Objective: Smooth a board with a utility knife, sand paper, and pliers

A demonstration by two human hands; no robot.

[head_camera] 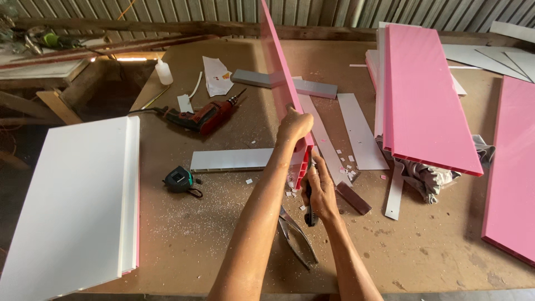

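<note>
At the far left a stack of white panels (pixel 78 206) lies on the brown workbench (pixel 184 239), reaching past its near edge. Behind it, near the back of the bench, stands a small white squeeze bottle (pixel 163 72). A red power drill (pixel 203 117) lies to the right of that, its bit pointing toward the back, and a dark tape measure (pixel 179 179) sits nearer, on the dusty board. A pale strip (pixel 231 159) lies flat between the tape measure and the hands.

In the middle, a pink panel (pixel 281 83) stands on edge on the bench, running away from the camera. The left hand (pixel 294 127) is clamped over its upper edge near the near end, fingers curled round it and holding it upright. Just below, the right hand (pixel 319 192) is closed round a dark-handled knife (pixel 309 209), held against the hollow near end of the panel. Small pink and white chips lie scattered about there. A pair of metal snips (pixel 298 239) lies on the bench under the forearms.

Further right, grey and white strips (pixel 359 131) lie flat, then a stack of pink panels (pixel 426 100) rests over a crumpled cloth (pixel 429 178). Another pink panel (pixel 512 167) lies at the right edge.
</note>
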